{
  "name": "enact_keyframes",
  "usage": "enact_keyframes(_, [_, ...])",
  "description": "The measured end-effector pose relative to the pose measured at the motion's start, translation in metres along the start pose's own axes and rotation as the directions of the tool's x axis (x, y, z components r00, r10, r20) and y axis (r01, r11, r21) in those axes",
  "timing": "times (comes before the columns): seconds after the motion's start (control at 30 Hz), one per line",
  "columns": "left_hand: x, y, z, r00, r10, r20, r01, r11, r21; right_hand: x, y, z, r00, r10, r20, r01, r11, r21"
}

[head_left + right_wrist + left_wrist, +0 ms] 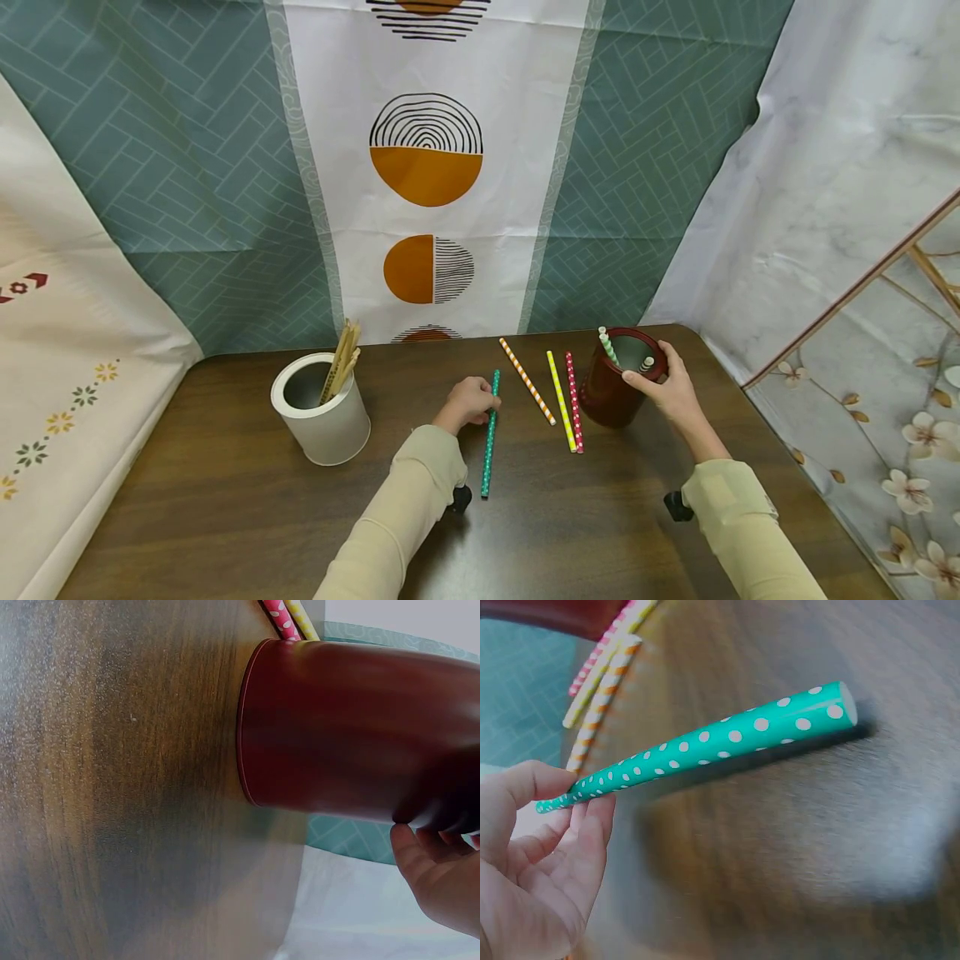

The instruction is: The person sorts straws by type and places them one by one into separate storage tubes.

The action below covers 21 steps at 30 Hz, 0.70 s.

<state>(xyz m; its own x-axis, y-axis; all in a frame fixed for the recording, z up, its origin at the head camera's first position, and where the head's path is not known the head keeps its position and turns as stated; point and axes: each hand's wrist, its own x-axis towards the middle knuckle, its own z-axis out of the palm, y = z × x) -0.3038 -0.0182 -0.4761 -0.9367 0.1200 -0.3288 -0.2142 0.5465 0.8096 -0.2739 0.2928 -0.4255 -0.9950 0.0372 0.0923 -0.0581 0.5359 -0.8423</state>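
Observation:
My left hand (pixel 472 402) pinches a green paper straw with white dots (pixel 735 736) between thumb and fingers; the straw's near end points toward me, with a shadow close beneath it. To the right, my right hand (pixel 673 392) grips the rim of a dark red cylindrical holder (pixel 337 727), which stands on the table. Inside that holder lean green-and-white striped straws (pixel 609 348). Between the hands lie an orange-and-white striped straw (pixel 527 381), a yellow dotted straw (pixel 561 402) and a pink dotted straw (pixel 573 402), the last two side by side.
A white cylindrical holder (pixel 337 433) with several tan sticks (pixel 341 362) stands on the left of the brown wooden table (pixel 225 500). Patterned cloth (pixel 427 275) hangs behind the table's back edge, with more cloth at both sides.

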Motion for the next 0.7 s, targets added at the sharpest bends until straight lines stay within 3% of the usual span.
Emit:
enact_keyframes(0.2, [0.001,0.014,-0.004,1.000,-0.008,0.009,0.009,0.993,-0.116,0.002,0.007,0.002,1.000,-0.011,-0.011,0.011,1.000,-0.014])
enact_keyframes(0.3, [0.004,0.020,-0.004,1.000,-0.008,-0.007,0.007,0.992,-0.125,0.002,0.007,0.002,1.000,-0.007,-0.008,0.007,1.000,-0.009])
enact_keyframes(0.53, [0.004,0.040,-0.007,0.994,0.061,-0.086,-0.075,0.983,-0.167,0.004,0.007,0.000,1.000,-0.001,0.003,0.001,1.000,0.031])
enact_keyframes(0.7, [0.001,0.061,-0.012,0.982,0.100,-0.163,-0.146,0.943,-0.300,0.003,0.007,0.000,1.000,0.005,0.003,-0.005,1.000,0.018])
